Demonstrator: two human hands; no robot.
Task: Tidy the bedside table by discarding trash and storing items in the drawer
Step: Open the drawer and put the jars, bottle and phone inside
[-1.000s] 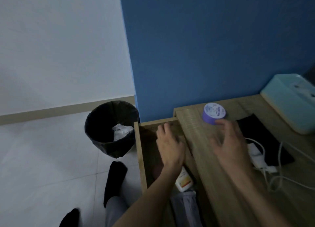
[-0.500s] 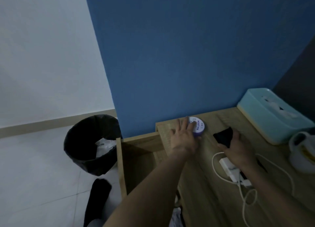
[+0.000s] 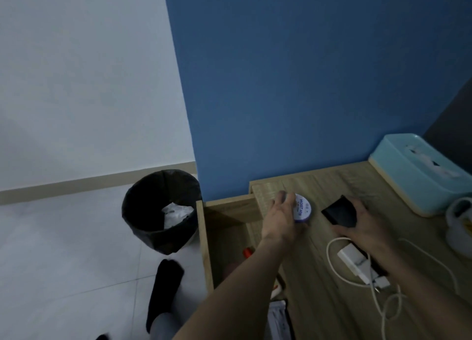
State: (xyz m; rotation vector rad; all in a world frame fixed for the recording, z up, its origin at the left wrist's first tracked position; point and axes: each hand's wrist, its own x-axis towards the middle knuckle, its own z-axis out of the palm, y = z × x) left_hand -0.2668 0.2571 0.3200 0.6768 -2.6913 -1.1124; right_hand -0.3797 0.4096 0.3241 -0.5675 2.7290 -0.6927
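The left hand (image 3: 281,221) curled its fingers around a round purple tub (image 3: 303,209) with a white printed lid, standing at the far left corner of the bedside table (image 3: 319,304). The right hand (image 3: 366,226) gripped a flat black object (image 3: 339,213) just right of it. The drawer (image 3: 224,212) stood open on the left, holding a small red-tipped item (image 3: 247,253) and other things hidden by the arm. The black-lined bin (image 3: 143,227) held crumpled white paper (image 3: 176,213). A teal tissue box (image 3: 419,179) sat far right.
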